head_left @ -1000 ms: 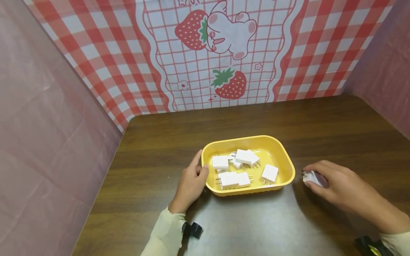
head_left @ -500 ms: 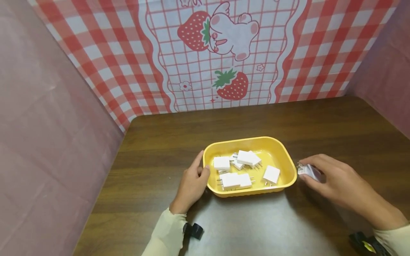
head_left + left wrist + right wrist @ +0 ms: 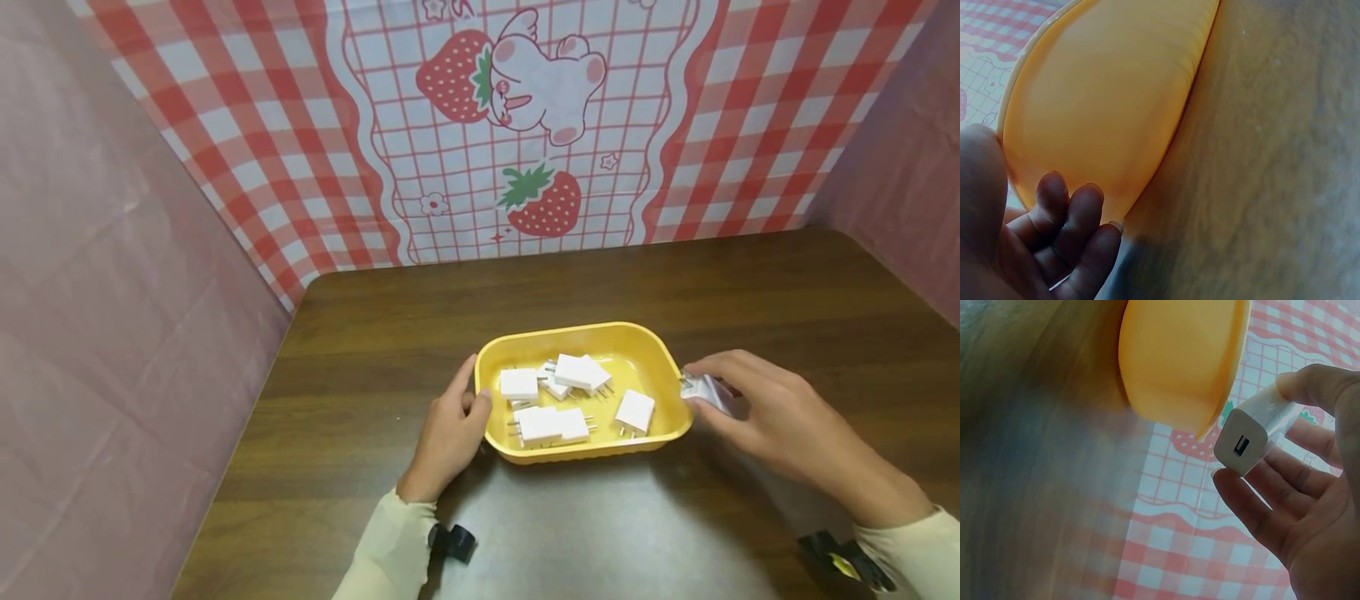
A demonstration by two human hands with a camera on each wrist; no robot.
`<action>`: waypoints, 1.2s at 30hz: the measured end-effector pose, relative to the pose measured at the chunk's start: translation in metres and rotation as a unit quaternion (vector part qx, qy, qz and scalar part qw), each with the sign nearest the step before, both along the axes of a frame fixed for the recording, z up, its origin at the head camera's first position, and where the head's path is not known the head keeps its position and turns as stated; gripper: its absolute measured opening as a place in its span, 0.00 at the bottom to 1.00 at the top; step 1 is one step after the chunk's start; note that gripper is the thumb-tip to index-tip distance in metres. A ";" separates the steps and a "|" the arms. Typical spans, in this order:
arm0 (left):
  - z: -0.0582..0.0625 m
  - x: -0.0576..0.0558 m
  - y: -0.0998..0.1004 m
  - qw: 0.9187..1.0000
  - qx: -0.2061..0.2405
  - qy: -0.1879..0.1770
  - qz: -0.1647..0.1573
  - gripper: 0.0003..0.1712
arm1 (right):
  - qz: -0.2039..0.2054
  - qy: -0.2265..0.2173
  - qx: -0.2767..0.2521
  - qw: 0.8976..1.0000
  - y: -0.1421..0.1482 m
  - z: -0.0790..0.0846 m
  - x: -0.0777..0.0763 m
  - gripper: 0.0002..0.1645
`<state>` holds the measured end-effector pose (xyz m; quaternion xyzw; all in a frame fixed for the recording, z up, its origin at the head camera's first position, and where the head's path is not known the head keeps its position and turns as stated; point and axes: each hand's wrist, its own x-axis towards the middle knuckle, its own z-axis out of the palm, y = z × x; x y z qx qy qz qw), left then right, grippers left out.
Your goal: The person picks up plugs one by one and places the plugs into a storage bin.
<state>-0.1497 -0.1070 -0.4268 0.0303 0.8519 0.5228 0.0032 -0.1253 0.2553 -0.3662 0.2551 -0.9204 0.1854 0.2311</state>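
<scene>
A yellow plastic basin (image 3: 577, 454) stands on the table with several white USB charger plugs (image 3: 633, 412) in it, their metal pins showing. At its left end my left hand (image 3: 446, 433) holds the basin, thumb over the rim and fingers along the outer wall. In the left wrist view, curled fingertips (image 3: 1088, 206) lie against that wall. My right hand (image 3: 780, 417) pinches another white USB charger plug (image 3: 1247, 437) between thumb and fingers. This plug is right at the basin's right rim, pins towards the basin. The right wrist view shows its USB port.
The brown wooden table (image 3: 375, 317) ends at a red-and-white checked cloth (image 3: 765, 125) with strawberries behind it. Pinkish sheets (image 3: 135, 292) hang at the left and right sides. Black bands (image 3: 450, 542) with cameras sit on both wrists.
My right hand has moved left with its charger plug, from beside the basin to the right rim. The left hand stays on the basin, and the chargers inside lie as before.
</scene>
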 end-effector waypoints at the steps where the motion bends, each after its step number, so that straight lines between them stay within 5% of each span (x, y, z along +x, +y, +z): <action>1: 0.000 0.000 0.000 1.000 0.000 -0.001 0.000 0.35 | 0.002 -0.002 0.000 1.000 -0.001 0.000 0.000 0.31; 20: -0.002 0.000 0.001 1.000 0.004 -0.008 0.003 0.36 | 0.086 -0.039 0.029 0.995 -0.038 0.011 -0.011 0.27; 31: -0.002 -0.003 -0.001 1.000 -0.002 0.016 -0.003 0.36 | 0.119 -0.152 0.121 0.974 -0.067 0.018 -0.027 0.22; 36: -0.002 -0.004 -0.001 1.000 -0.007 0.017 -0.002 0.36 | 0.157 -0.140 0.147 0.967 -0.083 0.018 -0.037 0.22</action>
